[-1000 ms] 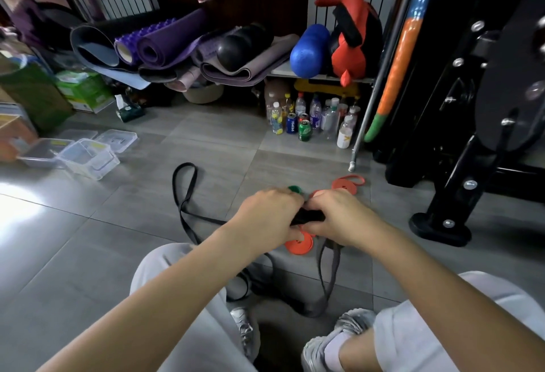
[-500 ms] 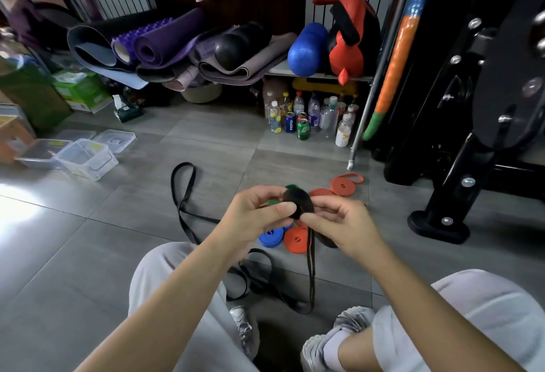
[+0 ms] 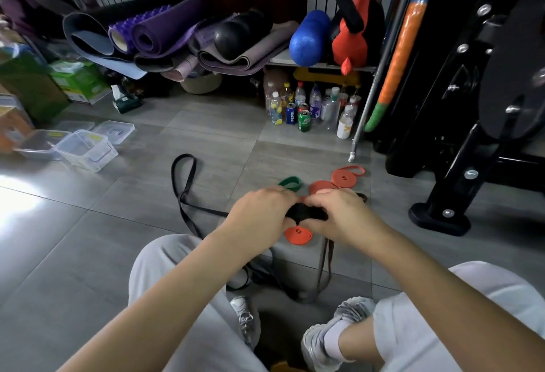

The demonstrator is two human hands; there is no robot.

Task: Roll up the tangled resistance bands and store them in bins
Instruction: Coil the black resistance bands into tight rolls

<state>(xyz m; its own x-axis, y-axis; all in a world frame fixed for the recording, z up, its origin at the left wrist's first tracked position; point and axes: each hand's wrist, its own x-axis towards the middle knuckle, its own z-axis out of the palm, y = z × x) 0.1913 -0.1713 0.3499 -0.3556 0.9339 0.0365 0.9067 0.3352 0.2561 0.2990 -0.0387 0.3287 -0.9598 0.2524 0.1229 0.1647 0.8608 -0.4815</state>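
Black resistance band (image 3: 306, 213): partly wound into a tight coil, held above the floor between both hands, in front of the person's knees.
Loose length (image 3: 183, 182): the unwound part of the same band. One long loop lies on the grey tile floor (image 3: 88, 253) out to the left. Another strand hangs below the right hand towards the shoes (image 3: 324, 339).
Left hand (image 3: 259, 215): back to the camera, fingers curled round the left side of the coil, gripping it. Fingertips hidden.
Right hand (image 3: 345, 218): back to the camera, fingers curled over the right side of the coil, gripping it. Knuckles of the two hands nearly touch above the coil.
Orange roll (image 3: 298, 235): flat wound disc on the floor, just below the hands, partly covered by them.
Far orange rolls (image 3: 343, 177): two wound discs beyond the hands, side by side, one with a short tail sticking out.
Green band (image 3: 290, 183): on the floor just past the left hand, partly hidden by it.
Bins (image 3: 85, 149): clear plastic boxes, lids off, on the floor at far left, well apart from the hands. A loose lid (image 3: 115, 131) lies beside them.
Background: rolled mats (image 3: 165, 32) stacked along the wall, with bottles and cans (image 3: 306, 109) under a shelf.
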